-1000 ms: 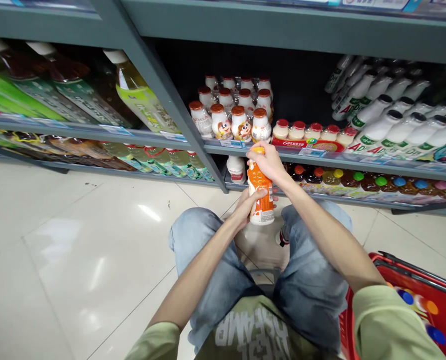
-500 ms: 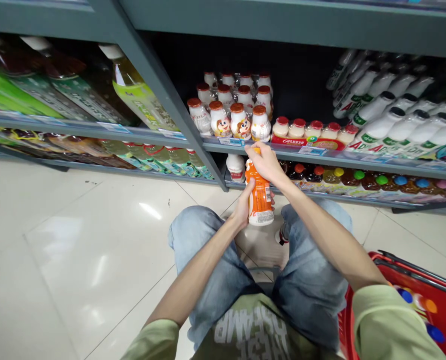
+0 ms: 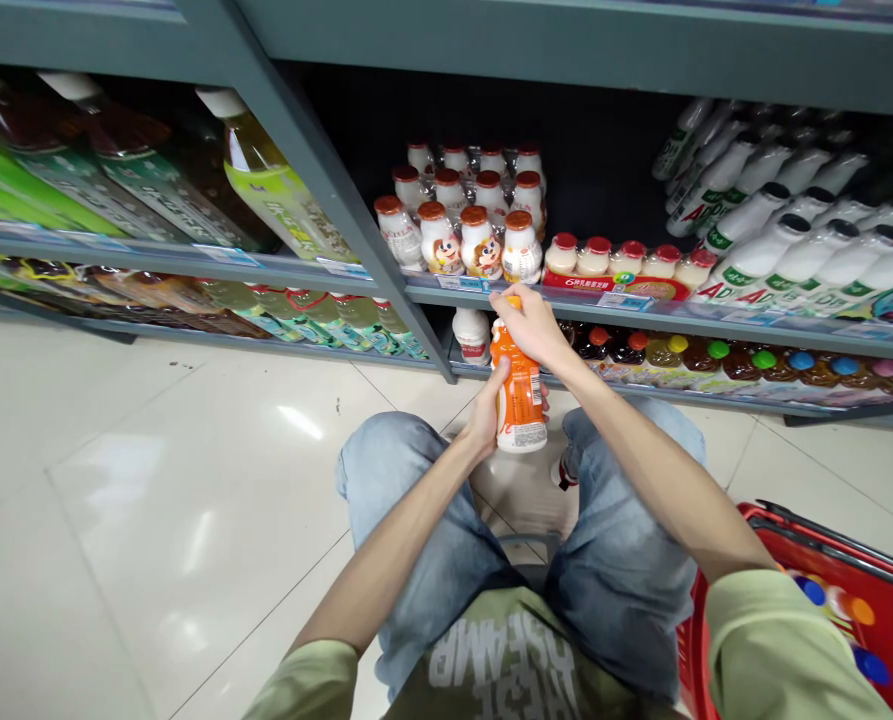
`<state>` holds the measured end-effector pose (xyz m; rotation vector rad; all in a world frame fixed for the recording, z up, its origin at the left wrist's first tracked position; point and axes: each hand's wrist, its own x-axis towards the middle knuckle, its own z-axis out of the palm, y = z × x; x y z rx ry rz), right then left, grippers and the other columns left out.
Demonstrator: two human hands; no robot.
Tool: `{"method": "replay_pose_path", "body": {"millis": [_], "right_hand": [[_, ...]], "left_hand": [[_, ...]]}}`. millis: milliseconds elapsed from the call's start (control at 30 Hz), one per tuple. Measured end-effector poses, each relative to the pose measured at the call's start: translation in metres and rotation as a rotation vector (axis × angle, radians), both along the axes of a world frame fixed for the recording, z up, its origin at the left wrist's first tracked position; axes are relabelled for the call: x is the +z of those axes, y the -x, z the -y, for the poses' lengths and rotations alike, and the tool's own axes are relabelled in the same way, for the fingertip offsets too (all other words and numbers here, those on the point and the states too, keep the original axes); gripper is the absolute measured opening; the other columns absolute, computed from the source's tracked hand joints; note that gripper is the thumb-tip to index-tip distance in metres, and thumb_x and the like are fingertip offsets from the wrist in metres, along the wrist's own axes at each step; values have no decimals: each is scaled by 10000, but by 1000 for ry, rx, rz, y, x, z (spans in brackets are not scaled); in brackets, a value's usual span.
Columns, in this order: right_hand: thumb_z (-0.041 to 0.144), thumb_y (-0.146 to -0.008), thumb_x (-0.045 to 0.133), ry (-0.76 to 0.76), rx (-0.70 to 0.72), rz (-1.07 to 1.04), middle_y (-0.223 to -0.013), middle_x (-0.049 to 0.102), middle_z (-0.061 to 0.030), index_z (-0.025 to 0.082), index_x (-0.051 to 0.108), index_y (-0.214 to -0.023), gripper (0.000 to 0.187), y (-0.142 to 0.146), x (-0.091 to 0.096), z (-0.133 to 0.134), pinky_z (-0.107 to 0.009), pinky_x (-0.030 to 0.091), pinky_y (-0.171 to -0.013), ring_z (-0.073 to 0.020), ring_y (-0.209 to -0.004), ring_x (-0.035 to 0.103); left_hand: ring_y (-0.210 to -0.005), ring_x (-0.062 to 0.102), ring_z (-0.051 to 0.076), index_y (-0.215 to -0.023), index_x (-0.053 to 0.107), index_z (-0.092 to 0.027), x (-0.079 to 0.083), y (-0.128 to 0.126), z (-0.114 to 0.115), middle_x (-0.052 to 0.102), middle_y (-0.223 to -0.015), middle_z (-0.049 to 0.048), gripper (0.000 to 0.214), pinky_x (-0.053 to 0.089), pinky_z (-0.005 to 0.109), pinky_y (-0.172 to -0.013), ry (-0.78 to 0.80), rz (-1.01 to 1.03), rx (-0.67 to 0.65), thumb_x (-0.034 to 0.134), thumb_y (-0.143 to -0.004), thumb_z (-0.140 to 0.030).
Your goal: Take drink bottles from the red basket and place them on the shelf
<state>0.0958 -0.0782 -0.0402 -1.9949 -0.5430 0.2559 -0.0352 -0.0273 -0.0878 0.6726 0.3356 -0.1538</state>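
An orange-and-white drink bottle (image 3: 519,395) is held between my knees in front of the shelf, its top leaning slightly left. My left hand (image 3: 487,408) wraps round its body, with the thumb on the near side and fingertips showing at the right edge. Over the bottle's orange cap (image 3: 514,302) my right hand (image 3: 528,325) is closed, the fingers gripping its top. Just beyond the hands, small white bottles with red-brown caps (image 3: 482,245) stand in rows on the shelf. A white bottle (image 3: 471,335) stands on the lower shelf behind the bottle.
A red shopping basket (image 3: 798,560) with several capped items sits at my right. The grey shelf edge (image 3: 716,318) runs across in front of me. White bottles with black caps (image 3: 783,235) fill the right side; large drink bottles (image 3: 281,180) stand at left. Pale floor tiles (image 3: 153,500) lie left.
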Motion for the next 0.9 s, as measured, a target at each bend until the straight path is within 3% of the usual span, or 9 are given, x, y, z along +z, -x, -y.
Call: {"method": "replay_pose_path", "body": {"millis": [233, 500, 600, 667, 767, 900], "right_hand": [[584, -956, 478, 11, 28, -36, -852, 671, -51, 244, 566, -833, 372, 2, 5, 1, -425, 461, -954, -257, -876, 612], [606, -955, 474, 5, 45, -53, -880, 681, -55, 245, 578, -851, 390, -1, 4, 4, -455, 463, -983, -271, -933, 628], [529, -913, 559, -120, 85, -216, -851, 687, -31, 239, 587, -859, 296, -3, 5, 3, -396, 533, -874, -237, -866, 661], [465, -866, 612, -291, 124, -491, -812, 694, -20, 242, 566, -895, 229, -2, 9, 3, -359, 570, -716, -218, -745, 679], [450, -790, 693, -499, 241, -857, -809, 722, -25, 244, 553, -957, 300, 4, 18, 3, -336, 580, -575, -215, -662, 694], [447, -706, 803, -554, 329, -839, -729, 705, -4, 238, 575, -957, 398, 14, 27, 2, -297, 575, -520, -219, -656, 717]], "left_hand": [[-717, 738, 260, -972, 696, -121, 6, 1, -2, 741, -799, 113, 621, 622, 365, -643, 29, -36, -22, 660, -807, -719], [-624, 692, 229, -997, 677, -128, 1, 0, -5, 714, -783, 105, 647, 602, 359, -579, 114, -10, -79, 639, -797, -742], [-621, 669, 223, -1031, 678, -127, 4, 0, -7, 694, -780, 97, 682, 588, 359, -568, 139, 17, -95, 615, -797, -765], [-611, 643, 212, -1047, 677, -130, 6, 0, -8, 672, -769, 85, 723, 577, 361, -566, 160, 37, -115, 577, -796, -801], [-574, 589, 188, -1049, 675, -154, 5, 3, -6, 627, -731, 57, 785, 547, 349, -542, 183, 77, -140, 521, -768, -871], [-531, 550, 172, -1046, 669, -177, 3, 7, -4, 597, -689, 34, 822, 517, 330, -506, 189, 126, -149, 499, -727, -915]]}}
